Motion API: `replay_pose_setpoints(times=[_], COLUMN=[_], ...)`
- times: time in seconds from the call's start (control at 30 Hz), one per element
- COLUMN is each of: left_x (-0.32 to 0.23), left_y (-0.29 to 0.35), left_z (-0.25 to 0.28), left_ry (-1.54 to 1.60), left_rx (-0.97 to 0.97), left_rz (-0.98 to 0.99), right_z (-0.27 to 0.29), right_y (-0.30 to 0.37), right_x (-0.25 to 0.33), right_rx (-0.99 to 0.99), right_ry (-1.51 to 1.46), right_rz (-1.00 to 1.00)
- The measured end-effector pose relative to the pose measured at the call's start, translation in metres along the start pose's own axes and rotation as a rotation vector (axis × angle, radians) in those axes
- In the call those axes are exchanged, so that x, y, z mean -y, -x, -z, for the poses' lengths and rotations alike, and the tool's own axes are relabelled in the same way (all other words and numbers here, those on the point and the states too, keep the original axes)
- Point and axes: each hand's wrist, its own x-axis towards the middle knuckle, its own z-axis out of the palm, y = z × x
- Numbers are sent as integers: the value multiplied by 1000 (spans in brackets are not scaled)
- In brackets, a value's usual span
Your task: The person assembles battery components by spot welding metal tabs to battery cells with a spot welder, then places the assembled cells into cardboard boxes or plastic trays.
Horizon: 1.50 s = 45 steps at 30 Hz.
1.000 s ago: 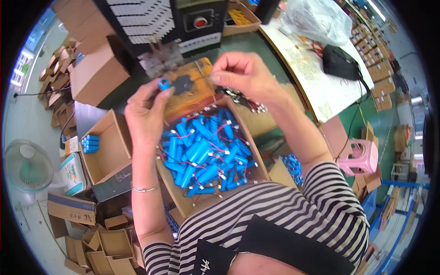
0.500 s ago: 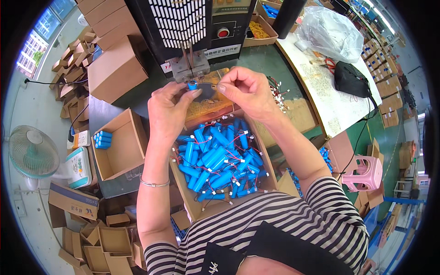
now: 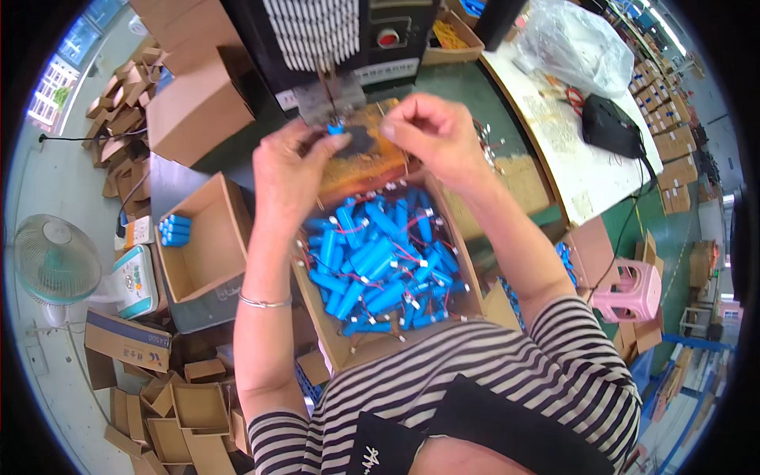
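Note:
My left hand [image 3: 291,168] grips a blue cylindrical battery cell [image 3: 336,128] by its sides, its top end just below the metal electrodes [image 3: 326,89] of a black spot-welding machine [image 3: 388,67]. To the right, my right hand [image 3: 438,136] is closed in a pinch over the stained yellow-brown work block [image 3: 356,176]; what sits between its fingertips is too small and blurred to name. Below both hands stands a cardboard box [image 3: 467,273] heaped with blue battery cells [image 3: 376,257], many carrying thin red and dark leads with white connectors.
At the left, a shallow carton [image 3: 207,265] holds several bare blue cells [image 3: 175,230]. White-tipped leads [image 3: 492,146] lie right of the block. A fan [image 3: 57,265] stands far left, above piled empty cartons [image 3: 190,412]. A plastic bag [image 3: 574,47] and black pouch [image 3: 611,127] rest on the right.
The battery cell under the electrodes has shifted slightly upward in view. My right hand has moved a little up and right, still pinched. The whole view has shifted slightly.

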Motion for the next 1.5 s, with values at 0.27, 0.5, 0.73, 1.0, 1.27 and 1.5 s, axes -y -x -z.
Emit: replay_pose_setpoints(times=[0.27,0.5,0.73,1.0,1.27,1.5], left_x=[-17,-26,-24,-36,-41,-45], left_y=[13,36,42,44,44,41], left_z=[8,8,14,7,12,7], left_ry=[-124,83,496,477,429,429], left_rx=[-69,-137,-253,-223,-267,-214], left_rz=[-219,-84,21,-11,-83,-138], right_z=[22,12,-1,-8,14,22], right_y=[0,2,3,4,-1,2], right_x=[24,32,31,24,28,20], right_rx=[125,110,156,84,220,162], right_ry=[420,107,-4,-266,176,296], right_rz=[47,18,-77,0,201,390])
